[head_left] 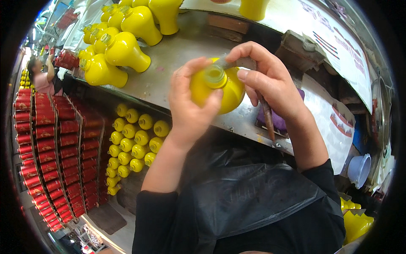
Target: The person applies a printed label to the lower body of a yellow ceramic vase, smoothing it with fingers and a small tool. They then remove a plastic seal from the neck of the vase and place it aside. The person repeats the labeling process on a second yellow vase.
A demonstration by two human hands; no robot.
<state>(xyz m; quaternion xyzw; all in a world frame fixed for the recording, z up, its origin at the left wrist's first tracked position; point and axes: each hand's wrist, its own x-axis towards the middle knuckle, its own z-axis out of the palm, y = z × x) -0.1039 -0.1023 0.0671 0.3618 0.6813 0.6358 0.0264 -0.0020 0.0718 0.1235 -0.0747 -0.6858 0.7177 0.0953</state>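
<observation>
Nearest to me, a crinkled black plastic apron [249,199] with a dull sheen covers the lap, and both forearms come up out of black sleeves; my left hand [190,106] is clamped on a glossy yellow bottle [222,91], thumb across its front just under the mouth, fingers curled round its rounded shoulder; the bottle is squat and bulbous, smooth-glazed, with a short pale-green rim turned toward me. My right hand [266,78] is closed on a thin brown stick-like tool [265,112], fingers pinched together on the shaft, its worn rough handle hanging below the palm and its upper end resting at the bottle's mouth, just beside my left fingertips; the tip itself I cannot make out. Beyond the knuckles runs a grey metal workbench [177,55], scuffed and matt; past my left fingers, further along it, a cluster of finished yellow bottles [120,46] lies on its side, pear-shaped and shiny. Below and left of my left wrist, more small yellow bottles [133,144] stand packed in rows, mouths up; further left, rows of red cylindrical bottles [46,152] stretch away; at the far end another person [40,76] works.
</observation>
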